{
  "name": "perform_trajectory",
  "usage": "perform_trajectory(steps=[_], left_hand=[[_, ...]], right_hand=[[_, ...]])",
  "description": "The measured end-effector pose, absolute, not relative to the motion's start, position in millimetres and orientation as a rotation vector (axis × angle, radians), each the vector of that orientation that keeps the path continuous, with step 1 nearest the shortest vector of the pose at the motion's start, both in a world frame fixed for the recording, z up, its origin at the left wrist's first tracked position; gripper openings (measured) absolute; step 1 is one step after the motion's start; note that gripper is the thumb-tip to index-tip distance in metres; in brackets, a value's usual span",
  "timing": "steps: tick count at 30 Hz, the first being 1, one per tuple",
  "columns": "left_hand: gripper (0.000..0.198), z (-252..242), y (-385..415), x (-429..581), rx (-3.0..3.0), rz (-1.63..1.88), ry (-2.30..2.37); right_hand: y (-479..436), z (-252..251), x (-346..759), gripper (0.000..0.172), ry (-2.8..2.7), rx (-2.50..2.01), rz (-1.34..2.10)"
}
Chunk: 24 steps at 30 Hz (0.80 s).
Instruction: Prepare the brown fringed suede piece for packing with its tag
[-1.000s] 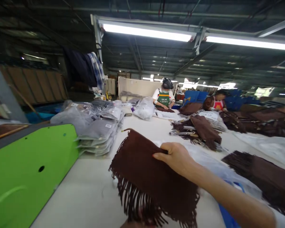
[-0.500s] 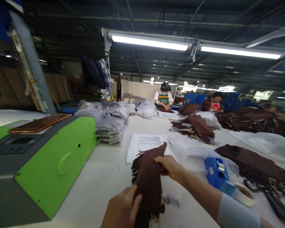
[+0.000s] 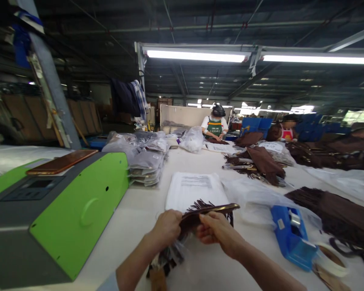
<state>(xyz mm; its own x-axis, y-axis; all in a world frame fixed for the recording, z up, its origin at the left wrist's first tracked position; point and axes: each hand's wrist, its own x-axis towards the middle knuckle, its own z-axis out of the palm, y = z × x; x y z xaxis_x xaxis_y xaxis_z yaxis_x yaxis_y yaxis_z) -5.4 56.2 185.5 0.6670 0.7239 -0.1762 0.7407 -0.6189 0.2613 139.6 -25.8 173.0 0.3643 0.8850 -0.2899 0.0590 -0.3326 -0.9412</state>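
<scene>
The fingers of the left hand [image 3: 167,228] and the right hand [image 3: 216,230] pinch the brown fringed bag [image 3: 190,221], which is held over the bench [image 3: 115,250]; a blue tape dispenser [image 3: 291,238] stands at right; beyond the bag lies a white stack [image 3: 197,188]; farther, grey packets [image 3: 145,167] are piled; at far, a person [image 3: 214,125] wears a green apron.

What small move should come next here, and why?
Perhaps slide the right hand outward along the gold-coloured strip: it runs past that hand's grip on the brown fringed piece, while the left hand holds the other end.
</scene>
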Motion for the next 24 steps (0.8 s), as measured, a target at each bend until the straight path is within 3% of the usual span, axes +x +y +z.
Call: perform_trajectory(steps=[2,3,6,8,11,13,17,21,24], left_hand=[[0.025,197.5,72.8,-7.8,2.554,-0.149,1.081],[0.022,205.2,79.3,-7.7,2.545,-0.19,1.032],[0.017,230.4,92.5,-3.0,2.515,-0.321,0.871],[0.016,243.9,98.3,2.5,2.5,-0.409,0.778],[0.018,250.7,104.6,10.6,2.5,-0.521,0.694],[0.027,245.7,105.7,13.9,2.536,-0.573,0.676],[0.059,226.1,97.9,14.8,2.812,-0.607,0.747],[0.027,218.6,95.7,17.1,2.97,-0.608,0.777],[0.024,229.1,107.1,23.9,3.023,-0.6,0.767]], right_hand=[[-35.9,181.3,151.4,0.009,-1.037,-1.689,0.942],[-39.6,187.0,158.4,0.013,-1.195,-1.707,0.796],[-42.8,206.2,182.4,0.051,-1.762,-1.868,0.229],[-38.7,215.7,198.6,0.049,-1.988,-2.034,0.083],[-30.1,218.1,217.5,0.006,-2.003,-2.168,0.352],[-26.7,212.8,224.9,0.02,-1.978,-2.17,0.474],[-27.1,199.8,231.8,0.026,-1.921,-2.149,0.615],[-26.2,201.2,236.8,0.024,-1.951,-2.149,0.622],[-19.9,212.6,240.5,0.022,-2.032,-2.172,0.461]])
